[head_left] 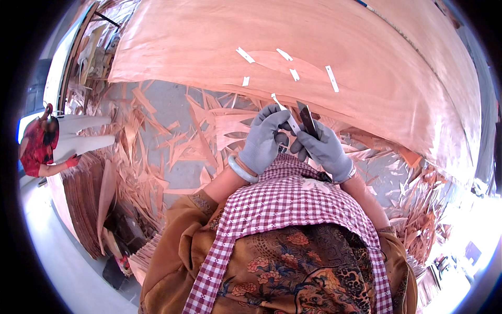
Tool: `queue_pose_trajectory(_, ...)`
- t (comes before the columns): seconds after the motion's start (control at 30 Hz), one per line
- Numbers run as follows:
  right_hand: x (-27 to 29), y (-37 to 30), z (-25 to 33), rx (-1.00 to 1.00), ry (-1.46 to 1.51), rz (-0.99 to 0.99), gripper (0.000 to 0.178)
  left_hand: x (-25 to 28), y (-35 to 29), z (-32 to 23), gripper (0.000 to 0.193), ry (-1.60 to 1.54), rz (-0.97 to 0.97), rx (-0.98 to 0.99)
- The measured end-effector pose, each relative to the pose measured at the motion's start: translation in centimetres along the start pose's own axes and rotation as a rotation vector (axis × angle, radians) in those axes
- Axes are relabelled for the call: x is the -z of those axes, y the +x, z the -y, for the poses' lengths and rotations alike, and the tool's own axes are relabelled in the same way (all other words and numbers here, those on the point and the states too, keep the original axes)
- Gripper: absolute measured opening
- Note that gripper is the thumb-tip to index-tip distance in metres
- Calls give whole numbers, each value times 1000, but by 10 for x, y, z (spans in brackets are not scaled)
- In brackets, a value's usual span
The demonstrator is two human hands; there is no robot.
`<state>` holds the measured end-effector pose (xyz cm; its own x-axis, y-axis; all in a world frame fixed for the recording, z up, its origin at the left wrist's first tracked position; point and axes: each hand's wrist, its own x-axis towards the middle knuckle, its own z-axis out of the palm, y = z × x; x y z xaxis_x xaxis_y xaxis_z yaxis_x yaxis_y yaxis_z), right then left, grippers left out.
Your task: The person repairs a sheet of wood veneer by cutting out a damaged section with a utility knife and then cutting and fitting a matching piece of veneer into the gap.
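In front of my apron, both gloved hands are raised close together at the near edge of a large reddish wood veneer sheet [198, 42]. My left hand [261, 140] is closed, its fingers pinching a narrow white tape strip [291, 121] whose far end sticks up toward the sheet. A knife with a dark, flat blade [307, 119] is gripped in my right hand [329, 153], the blade pointing up and away from me. The right fingertips are beside the lower end of the strip; whether they touch it I cannot tell. Several short white tape pieces [331, 78] lie on the veneer.
Torn veneer scraps [149, 157] litter the grey floor below the sheet's edge. At the left, a person [44, 138] in a red top and pale trousers is near a stack of veneer sheets [83, 204]. More scraps [418, 225] are piled at the right.
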<state>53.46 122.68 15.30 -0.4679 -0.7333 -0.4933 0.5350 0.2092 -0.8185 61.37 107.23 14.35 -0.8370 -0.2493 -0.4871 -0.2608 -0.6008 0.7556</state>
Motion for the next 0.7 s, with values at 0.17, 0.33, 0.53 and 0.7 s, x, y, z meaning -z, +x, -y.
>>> queue_pose_trajectory(0.17, 4, 4, -9, -15, -16, 21, 23, 6, 1, -9, 7, -284, -73, 91)
queue_pose_trajectory(0.33, 32, 11, -17, 150, -447, -25, 27, 27, 0, -17, 8, -15, -28, 76)
queue_pose_trajectory(0.53, -4, 38, 43, 27, -149, 12, 35, 31, -11, -36, 6, 112, 31, 109)
queue_pose_trajectory(0.7, -41, 70, 50, -73, -81, 117, 31, 58, -12, -51, 8, 159, 25, 138)
